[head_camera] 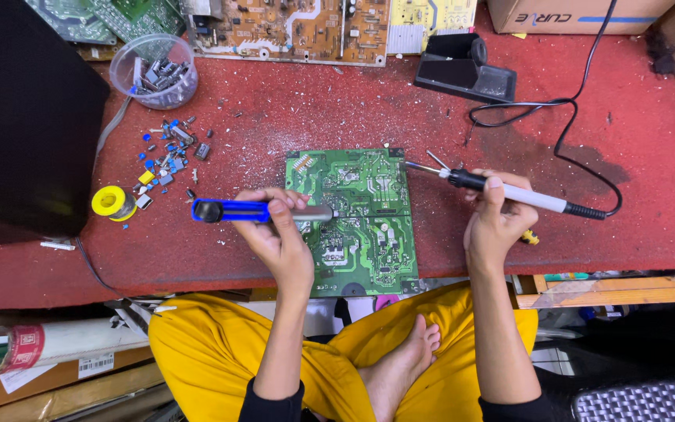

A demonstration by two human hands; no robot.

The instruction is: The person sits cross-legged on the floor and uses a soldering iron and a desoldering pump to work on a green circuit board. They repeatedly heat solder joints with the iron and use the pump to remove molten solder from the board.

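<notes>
Green circuit board (369, 227) flat at near edge of red bench (650, 156). Left hand (279, 234) clamped on blue desoldering pump (263, 211), tip on board. Right hand (498, 219) clamped on soldering iron (501, 190), tip at board's far right edge.

Red bench (275, 117): green circuit board (361, 219), solder spool (111, 202), loose components (167, 152).

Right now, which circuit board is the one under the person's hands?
The green circuit board at the table's near edge, between the left hand and right hand. The other boards lie along the far edge, untouched.
</notes>
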